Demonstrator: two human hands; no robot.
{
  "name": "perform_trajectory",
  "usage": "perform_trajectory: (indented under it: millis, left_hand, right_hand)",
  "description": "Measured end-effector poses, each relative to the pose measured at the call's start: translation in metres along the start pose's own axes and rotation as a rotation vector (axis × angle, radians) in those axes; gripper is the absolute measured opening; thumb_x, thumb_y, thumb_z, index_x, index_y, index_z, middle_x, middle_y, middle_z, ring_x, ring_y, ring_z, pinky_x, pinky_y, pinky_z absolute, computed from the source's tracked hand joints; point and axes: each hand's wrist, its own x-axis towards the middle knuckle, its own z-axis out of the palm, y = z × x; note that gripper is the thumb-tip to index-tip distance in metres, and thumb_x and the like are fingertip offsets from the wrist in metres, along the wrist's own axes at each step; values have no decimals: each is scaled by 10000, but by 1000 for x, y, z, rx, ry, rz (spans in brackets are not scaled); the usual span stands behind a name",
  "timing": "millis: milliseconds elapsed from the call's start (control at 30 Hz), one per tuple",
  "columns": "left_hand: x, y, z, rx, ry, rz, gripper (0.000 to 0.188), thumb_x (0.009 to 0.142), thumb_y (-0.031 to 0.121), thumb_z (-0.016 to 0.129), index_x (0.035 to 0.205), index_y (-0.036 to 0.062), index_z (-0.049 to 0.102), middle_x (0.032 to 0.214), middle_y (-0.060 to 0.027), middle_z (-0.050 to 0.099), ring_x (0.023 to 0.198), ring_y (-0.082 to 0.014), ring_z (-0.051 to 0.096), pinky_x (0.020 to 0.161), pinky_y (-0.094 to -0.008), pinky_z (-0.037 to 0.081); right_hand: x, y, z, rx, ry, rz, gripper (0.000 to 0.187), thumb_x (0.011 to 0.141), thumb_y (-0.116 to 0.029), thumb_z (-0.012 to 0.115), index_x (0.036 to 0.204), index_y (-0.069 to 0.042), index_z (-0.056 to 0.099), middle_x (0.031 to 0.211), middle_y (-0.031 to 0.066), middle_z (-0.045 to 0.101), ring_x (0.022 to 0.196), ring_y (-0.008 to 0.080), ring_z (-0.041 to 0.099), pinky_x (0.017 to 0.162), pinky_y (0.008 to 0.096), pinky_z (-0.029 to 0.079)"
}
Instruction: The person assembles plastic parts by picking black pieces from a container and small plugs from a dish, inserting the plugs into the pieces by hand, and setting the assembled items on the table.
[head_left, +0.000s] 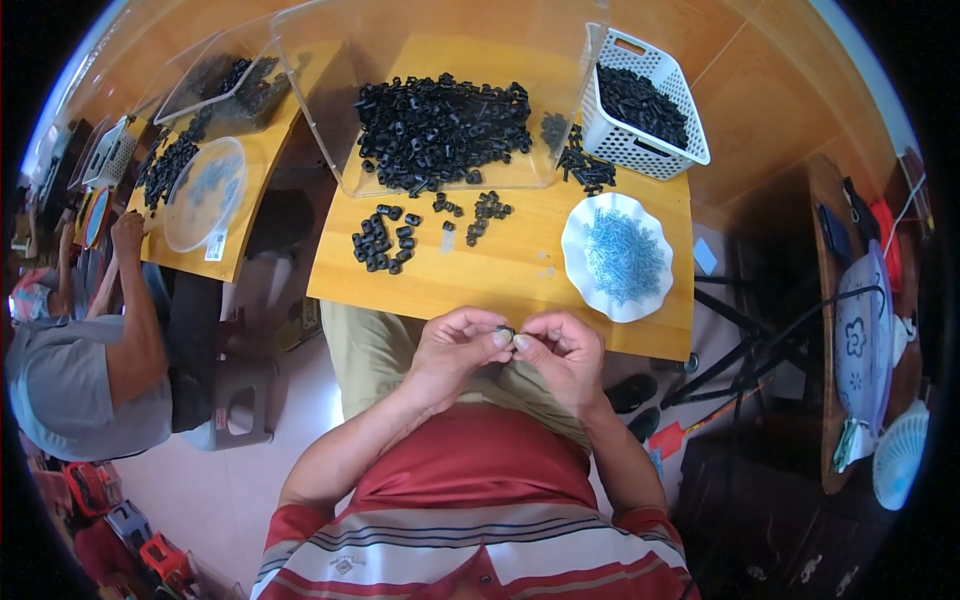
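Just off the front edge of the table, my two hands meet over my lap. My left hand is closed, its thumb and forefinger pinching a small black plastic part. The fingertips of my right hand press together at the same part from the other side. Fingers hide most of it, so its full shape does not show. Nearest on the table lie a group of short black plastic pieces and a smaller cluster of black pieces. A white scalloped plate heaped with tiny clear-blue pieces stands to the right.
A clear plastic bin lies open toward me with a black heap inside. Behind the plate stands a white perforated basket of black rods. At the left, a co-worker sits by another table. A small fan is at far right.
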Motion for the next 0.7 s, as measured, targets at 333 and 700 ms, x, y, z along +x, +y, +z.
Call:
perform_trajectory:
  millis: [333, 700]
  left_hand:
    - [-4, 3, -2, -7, -31, -14, 139, 915, -20, 694, 1052, -11, 669, 978, -142, 727, 875, -196, 714, 789, -296, 597]
    - [-8, 7, -11, -11, -4, -16, 153, 883, -62, 706, 1020, -3, 670, 969, -138, 718, 874, -214, 722, 819, -334, 616]
  right_hand:
    - [13, -3, -3, 96, -120, 97, 131, 928, -17, 700, 1004, 34, 606, 869, 91, 676, 744, 129, 674, 684, 248, 560]
    - [53, -19, 4, -336, -197, 61, 184, 901, -126, 738, 990, 15, 661, 849, 78, 686, 741, 130, 661, 676, 272, 536]
